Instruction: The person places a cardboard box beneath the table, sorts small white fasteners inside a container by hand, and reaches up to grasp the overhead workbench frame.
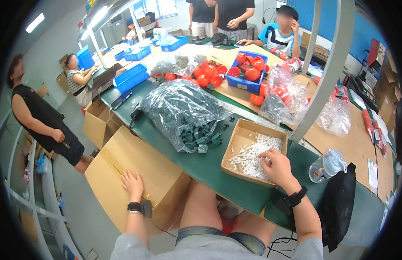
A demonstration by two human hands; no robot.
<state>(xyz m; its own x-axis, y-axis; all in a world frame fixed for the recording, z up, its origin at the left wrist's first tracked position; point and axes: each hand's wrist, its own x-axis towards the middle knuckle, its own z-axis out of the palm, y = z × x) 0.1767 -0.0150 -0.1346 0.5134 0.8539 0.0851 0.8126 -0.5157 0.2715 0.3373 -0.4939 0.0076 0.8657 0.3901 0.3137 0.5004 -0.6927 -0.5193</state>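
Loads of white bits (249,159) right under the bent fingers of the right hand (277,167), inside a shallow cardboard box (242,131). Can't tell if grasping any. Got the left hand (132,184) released, palm down on a big carton (118,160). Clear plastic bag (179,104) farther out, between both hands.

From here I see the right hand (275,166) dipping into the open cardboard tray (227,161) of small white pieces (252,155), right of centre on the green bench (164,149). The left hand (132,184) lies on a big carton (118,160) at lower left. A clear bag (179,102) of dark green parts (202,135) sits mid-frame, spilling beside the tray.
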